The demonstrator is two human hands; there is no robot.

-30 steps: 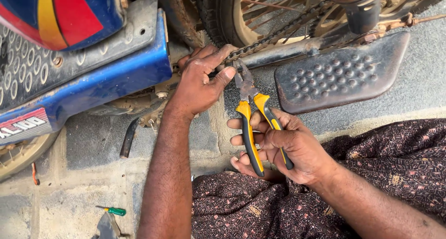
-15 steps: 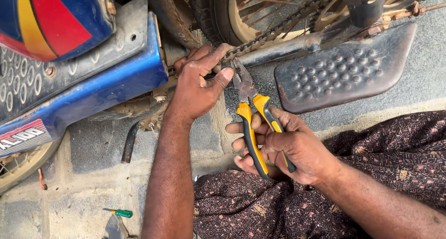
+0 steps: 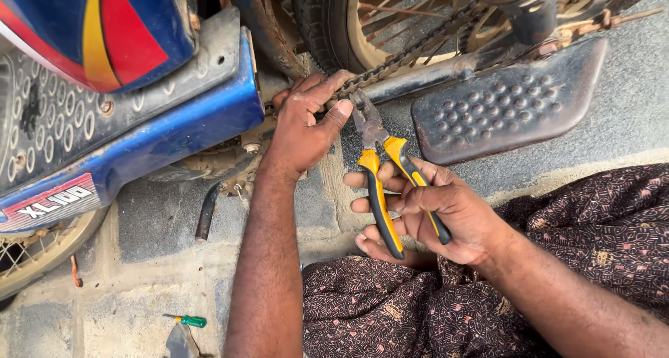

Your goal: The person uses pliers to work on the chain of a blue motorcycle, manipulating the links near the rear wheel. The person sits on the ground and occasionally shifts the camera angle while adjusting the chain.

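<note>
The pliers [image 3: 380, 173] have dull grey metal jaws and smooth handles of yellow and black plastic. The chain [image 3: 411, 55] is dark, greasy metal. The footrest [image 3: 509, 107] is matt dark rubber with raised bumps. The blue body panel [image 3: 160, 138] is glossy painted metal. The floor [image 3: 139, 302] is rough grey concrete. The garment [image 3: 446, 309] is printed cloth.

Bright, even daylight from above, soft shadows under the bike, sharp focus, no glare or blur.

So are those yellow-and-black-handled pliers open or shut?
Open: the yellow-and-black-handled pliers have spread handles in the right hand, jaws parted beside the metal drive chain.
</note>
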